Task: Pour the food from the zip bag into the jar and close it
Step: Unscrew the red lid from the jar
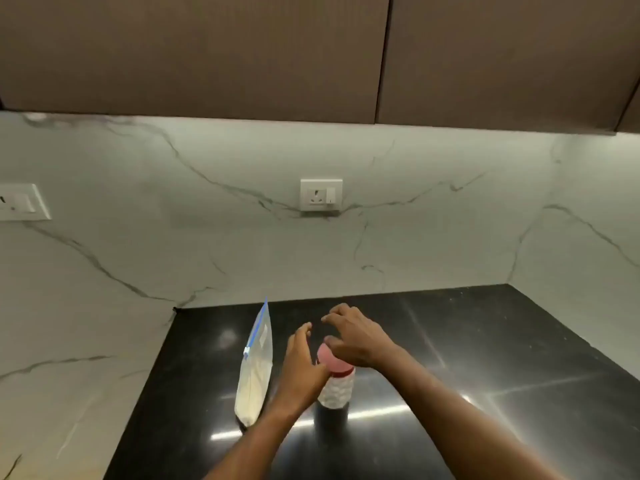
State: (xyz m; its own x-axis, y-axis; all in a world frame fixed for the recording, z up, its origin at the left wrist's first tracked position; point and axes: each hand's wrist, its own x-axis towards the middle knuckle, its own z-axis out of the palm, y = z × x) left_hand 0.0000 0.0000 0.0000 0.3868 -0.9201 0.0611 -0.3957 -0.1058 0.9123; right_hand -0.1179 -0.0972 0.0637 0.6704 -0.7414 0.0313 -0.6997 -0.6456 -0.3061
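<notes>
Black glossy tabletop [485,341], set in a corner of a white veined wall [415,237].

Zip bag [256,372]: stands upright on the tabletop, left of the jar and apart from it. The blue zip strip runs along its upper edge. Pale cream food fills the lower part.

Jar [337,388]: stands upright on the tabletop near the front centre, with a whitish textured body. The pink lid [334,363] sits on top of it.

Left hand [303,365]: sits between bag and jar, fingers fairly straight and pointing away from the person, gripping nothing. The palm edge lies just beside the jar's shoulder; contact cannot be confirmed.

Right hand [358,339]: held over the lid, fingers spread wide and loosely bent, reaching past the lid's far side. The thumb lies at the lid's top edge. The fingers are not wrapped round the lid.

Surroundings: a white socket [321,195] is on the wall behind, with brown cabinets [207,53] above it.
</notes>
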